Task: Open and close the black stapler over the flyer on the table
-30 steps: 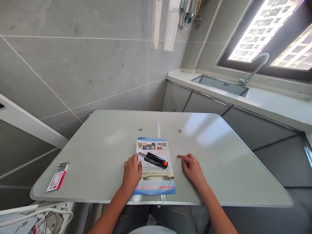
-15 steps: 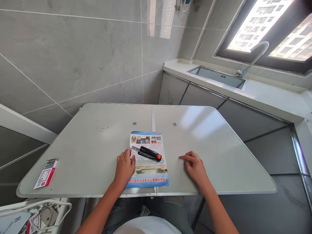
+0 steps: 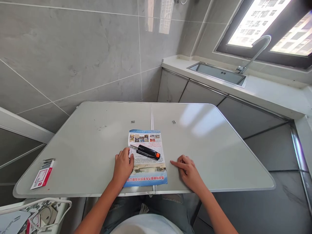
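Observation:
On the table lies a printed leaflet (image 3: 146,169) with blue borders, small photos and red lettering. A black tool (image 3: 147,151) with a metal tip and an orange end rests across it; its exact kind is unclear. My left hand (image 3: 123,165) lies at the leaflet's left edge, thumb apart from the fingers, near the tool's tip. To the right of the leaflet is my right hand (image 3: 187,170), its index finger stretched toward the paper and the other fingers bent, with nothing held. Two small pairs of thin metal pieces, a left pair (image 3: 133,122) and a right pair (image 3: 174,122), lie beyond the leaflet.
A red and white card packet (image 3: 43,175) lies at the left of the pale folding table (image 3: 219,156). Dark specks (image 3: 101,127) dot the far left surface. Below the left corner stands a white bin (image 3: 58,214) with cables. A sink (image 3: 219,74) is set in the counter behind.
My right hand has moved left, bringing its index finger closer to the leaflet's right edge. My left hand stays at the paper's left edge. The whole view has shifted slightly.

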Tool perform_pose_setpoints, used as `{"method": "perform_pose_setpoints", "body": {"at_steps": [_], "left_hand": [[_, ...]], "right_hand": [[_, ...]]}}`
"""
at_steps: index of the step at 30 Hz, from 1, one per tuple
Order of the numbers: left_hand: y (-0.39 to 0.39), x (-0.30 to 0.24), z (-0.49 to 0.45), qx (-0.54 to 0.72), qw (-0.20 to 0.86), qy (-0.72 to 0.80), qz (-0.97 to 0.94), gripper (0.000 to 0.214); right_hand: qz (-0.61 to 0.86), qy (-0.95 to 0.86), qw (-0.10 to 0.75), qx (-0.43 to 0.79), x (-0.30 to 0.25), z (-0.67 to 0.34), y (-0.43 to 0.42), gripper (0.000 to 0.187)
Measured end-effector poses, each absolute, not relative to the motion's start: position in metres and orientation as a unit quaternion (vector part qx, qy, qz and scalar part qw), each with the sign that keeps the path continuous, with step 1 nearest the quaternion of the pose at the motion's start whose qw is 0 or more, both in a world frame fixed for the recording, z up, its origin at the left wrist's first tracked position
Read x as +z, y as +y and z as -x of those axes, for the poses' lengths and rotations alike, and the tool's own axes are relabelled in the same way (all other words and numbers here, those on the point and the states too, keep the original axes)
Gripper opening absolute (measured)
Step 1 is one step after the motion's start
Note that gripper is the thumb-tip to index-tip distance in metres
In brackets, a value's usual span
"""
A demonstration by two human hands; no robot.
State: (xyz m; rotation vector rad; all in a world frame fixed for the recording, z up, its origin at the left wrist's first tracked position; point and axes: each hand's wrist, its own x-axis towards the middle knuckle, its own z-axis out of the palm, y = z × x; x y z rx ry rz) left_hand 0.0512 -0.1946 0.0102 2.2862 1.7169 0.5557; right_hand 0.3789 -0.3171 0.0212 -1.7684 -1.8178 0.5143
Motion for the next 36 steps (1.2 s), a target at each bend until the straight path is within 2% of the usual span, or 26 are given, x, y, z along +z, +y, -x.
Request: {"method": "perform_pose_setpoints", "body": {"at_steps": [11, 18, 26, 32, 36], "left_hand": [[-0.194, 0.009, -0.052, 0.19, 0.109, 0.585, -0.781, 0.012], [-0.194, 0.008, -0.05, 0.186, 0.108, 0.585, -0.782, 0.012], [-0.194, 0.01, -0.052, 0.191, 0.109, 0.585, -0.781, 0.012], [-0.194, 0.009, -0.05, 0.209, 0.128, 0.587, -0.772, 0.014], [-0.194, 0.01, -0.05, 0.245, 0.161, 0.598, -0.746, 0.017]], "right_hand": [[0.712, -0.634, 0.288, 0.091, 0.016, -0.407, -0.329, 0.049], [0.618, -0.732, 0.237, 0.164, 0.028, -0.363, -0.333, 0.063], [0.729, -0.601, 0.322, 0.063, 0.009, -0.417, -0.343, 0.039], [0.735, -0.564, 0.357, 0.117, 0.016, -0.383, -0.332, 0.029], [0.721, -0.549, 0.377, 0.19, 0.023, -0.338, -0.306, 0.029]]}}
